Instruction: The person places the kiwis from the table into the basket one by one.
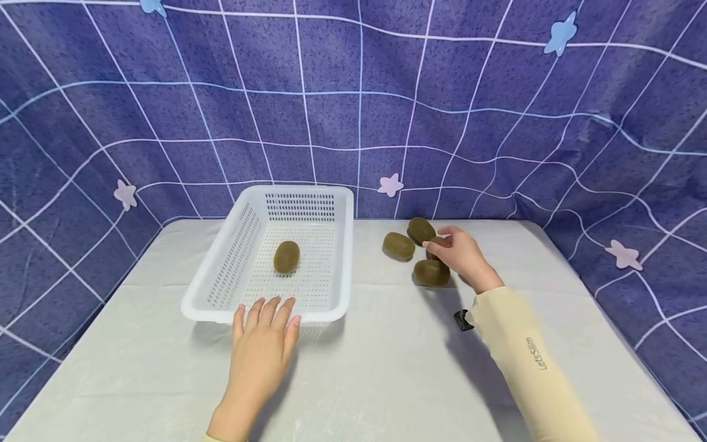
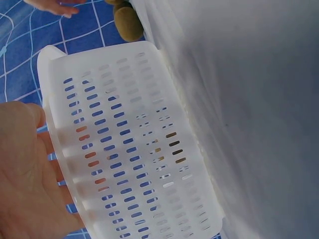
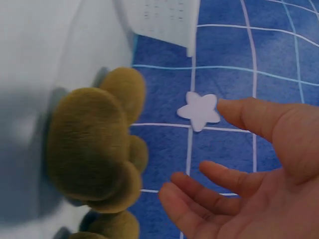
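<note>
The left hand (image 1: 261, 355) is laid over the near rim of the basket (image 1: 323, 315), fingers spread. 1 kiwi (image 1: 286, 257) is seen inside. Right of the basket, the right hand (image 1: 463, 254) is held near other kiwis (image 1: 399, 246), fingers apart.

Kiwis (image 1: 432, 274) are brown, the basket (image 1: 343, 258) white, the backdrop (image 1: 331, 120) blue-purple, grid-lined.

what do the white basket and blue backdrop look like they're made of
White basket: most likely molded plastic with a smooth finish, going by its regular slots and rounded rim. Blue backdrop: probably matte fabric, since it wrinkles and its grid lines ripple.
</note>
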Demonstrator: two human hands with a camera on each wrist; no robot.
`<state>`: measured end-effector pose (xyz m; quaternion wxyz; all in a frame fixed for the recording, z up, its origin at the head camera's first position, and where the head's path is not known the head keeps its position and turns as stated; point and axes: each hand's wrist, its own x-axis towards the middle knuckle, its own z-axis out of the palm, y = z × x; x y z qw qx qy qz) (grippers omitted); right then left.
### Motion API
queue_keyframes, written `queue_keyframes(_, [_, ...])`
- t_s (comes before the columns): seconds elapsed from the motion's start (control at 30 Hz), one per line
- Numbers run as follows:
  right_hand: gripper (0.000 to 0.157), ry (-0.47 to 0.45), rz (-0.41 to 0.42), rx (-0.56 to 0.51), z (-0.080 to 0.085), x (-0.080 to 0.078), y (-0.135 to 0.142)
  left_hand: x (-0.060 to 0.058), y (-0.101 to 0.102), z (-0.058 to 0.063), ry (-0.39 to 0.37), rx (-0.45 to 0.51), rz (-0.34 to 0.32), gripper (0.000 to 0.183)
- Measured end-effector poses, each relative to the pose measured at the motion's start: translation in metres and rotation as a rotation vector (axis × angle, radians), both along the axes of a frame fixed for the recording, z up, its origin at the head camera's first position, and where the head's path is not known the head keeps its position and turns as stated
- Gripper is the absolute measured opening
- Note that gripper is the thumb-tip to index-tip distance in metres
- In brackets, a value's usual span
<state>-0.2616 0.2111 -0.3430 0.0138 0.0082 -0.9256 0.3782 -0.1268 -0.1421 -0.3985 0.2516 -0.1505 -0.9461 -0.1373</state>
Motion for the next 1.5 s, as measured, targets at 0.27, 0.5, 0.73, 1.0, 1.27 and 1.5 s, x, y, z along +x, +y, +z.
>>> queue_keyframes(0.27, [0.069, 0.041, -0.067, 0.056, -0.022, 0.010, -0.002, 0.000, -0.001, 0.000, -0.001, -0.003, 0.001, 0.043])
queue_keyframes(0.5, [0.064, 0.036, -0.117, 0.071, -0.044, 0.010, -0.008, 0.000, -0.001, 0.001, -0.017, -0.009, 0.001, 0.043])
queue_keyframes(0.73, [0.072, 0.063, -0.179, 0.161, -0.053, 0.012, -0.016, -0.001, -0.001, 0.000, -0.009, -0.008, -0.003, 0.042])
queue_keyframes(1.0, [0.086, -0.012, -0.243, 0.266, -0.061, 0.012, -0.026, 0.000, -0.001, 0.001, -0.029, -0.010, 0.007, 0.043])
queue_keyframes(1.27, [0.097, -0.044, -0.287, 0.341, -0.062, 0.010, -0.034, -0.001, -0.001, 0.000, -0.036, -0.009, 0.012, 0.044])
queue_keyframes(1.5, [0.096, -0.055, -0.277, 0.338, -0.059, 0.010, -0.030, -0.002, -0.001, -0.001, -0.019, -0.004, 0.008, 0.043])
